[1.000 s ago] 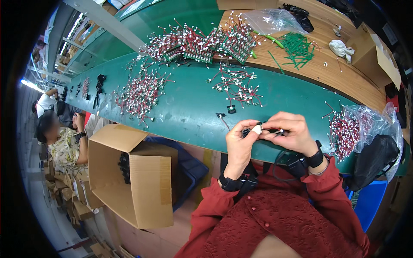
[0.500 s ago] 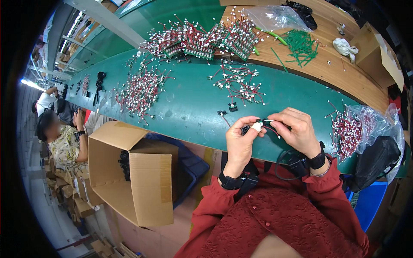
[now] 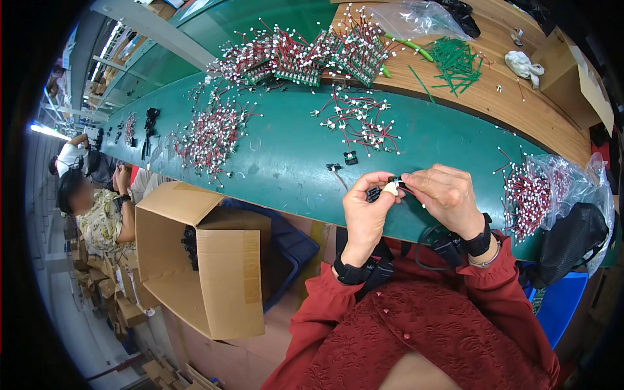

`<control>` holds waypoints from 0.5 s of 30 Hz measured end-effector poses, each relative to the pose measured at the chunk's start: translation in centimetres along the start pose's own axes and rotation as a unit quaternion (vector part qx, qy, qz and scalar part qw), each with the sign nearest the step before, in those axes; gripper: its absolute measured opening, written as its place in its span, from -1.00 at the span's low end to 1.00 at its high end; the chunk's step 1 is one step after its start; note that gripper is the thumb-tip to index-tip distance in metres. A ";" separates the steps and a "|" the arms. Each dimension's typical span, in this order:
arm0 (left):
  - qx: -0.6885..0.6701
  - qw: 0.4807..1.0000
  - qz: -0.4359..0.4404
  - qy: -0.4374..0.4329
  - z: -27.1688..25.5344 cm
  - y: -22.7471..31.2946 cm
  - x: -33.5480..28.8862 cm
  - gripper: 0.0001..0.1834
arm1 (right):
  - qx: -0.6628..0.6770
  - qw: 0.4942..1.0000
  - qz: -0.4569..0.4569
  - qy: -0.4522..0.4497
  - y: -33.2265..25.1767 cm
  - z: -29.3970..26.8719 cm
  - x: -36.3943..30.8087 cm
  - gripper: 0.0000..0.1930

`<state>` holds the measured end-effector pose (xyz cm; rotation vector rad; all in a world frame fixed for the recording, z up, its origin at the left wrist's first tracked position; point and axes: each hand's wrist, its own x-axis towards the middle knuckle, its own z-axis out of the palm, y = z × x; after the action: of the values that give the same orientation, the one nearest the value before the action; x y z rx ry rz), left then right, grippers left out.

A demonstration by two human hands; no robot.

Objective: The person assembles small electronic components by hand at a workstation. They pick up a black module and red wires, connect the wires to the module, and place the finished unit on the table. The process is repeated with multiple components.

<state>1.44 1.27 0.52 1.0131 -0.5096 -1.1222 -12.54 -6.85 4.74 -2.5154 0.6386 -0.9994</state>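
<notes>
The person's left hand (image 3: 365, 211) and right hand (image 3: 445, 195) meet just above the near edge of the long green table (image 3: 286, 153). Both hands pinch one small black plug piece with red wires (image 3: 390, 186) between thumb and fingertips, so the fingers are closed tight on it. Two more small black parts (image 3: 343, 161) lie on the table just beyond the hands. Further off sits a loose bunch of red wires with white ends (image 3: 356, 122). At the right lies a clear plastic bag of red wires (image 3: 543, 192). An open brown cardboard box (image 3: 201, 257) stands on the floor at the near left.
</notes>
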 end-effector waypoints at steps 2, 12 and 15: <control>0.009 1.000 0.011 0.008 0.1 -0.1 -0.1 -0.79 | 0.001 1.000 0.004 0.004 -0.1 0.0 0.0 -0.76; 0.042 0.997 0.052 0.033 0.1 -0.7 -0.4 -0.76 | -0.009 1.000 0.021 0.002 -0.6 0.5 -0.4 -0.76; 0.077 0.994 0.071 0.044 0.2 -0.9 -0.3 -0.80 | -0.028 0.999 0.043 -0.002 -1.1 0.6 -0.4 -0.80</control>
<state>0.76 1.42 -0.08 1.1370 -0.5954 -0.9191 -12.06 -5.58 4.58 -2.5144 0.7769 -0.9577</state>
